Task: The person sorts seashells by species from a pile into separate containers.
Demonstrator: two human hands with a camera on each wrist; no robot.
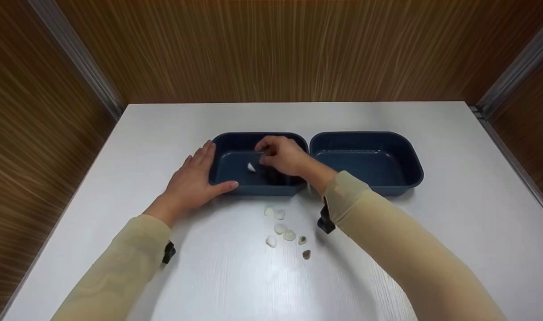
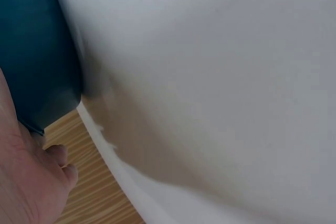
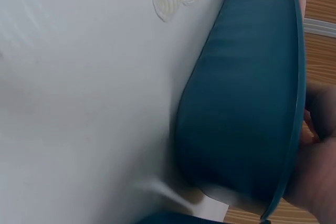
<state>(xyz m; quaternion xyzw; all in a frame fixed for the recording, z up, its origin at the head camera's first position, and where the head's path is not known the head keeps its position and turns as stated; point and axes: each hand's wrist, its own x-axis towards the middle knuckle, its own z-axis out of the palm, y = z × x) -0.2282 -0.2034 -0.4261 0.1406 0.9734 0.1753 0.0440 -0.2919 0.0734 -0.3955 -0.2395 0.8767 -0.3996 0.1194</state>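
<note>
Inside the left tray (image 1: 262, 191), steadied by the straight-fingered left hand (image 1: 192, 182), a white shell (image 1: 251, 167) is apparently being deposited by the curled right hand (image 1: 285, 156), its grip being unclear, reaching to the loose shells (image 1: 271, 241) probably being required next.

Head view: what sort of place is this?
Probably an indoor work booth or recording station: a white tabletop bordered by wood-grain panels, with metal strips where the panels meet.

White table (image 1: 209, 267) beneath two blue trays (image 1: 365, 167) and small shells (image 1: 271, 241).
</note>
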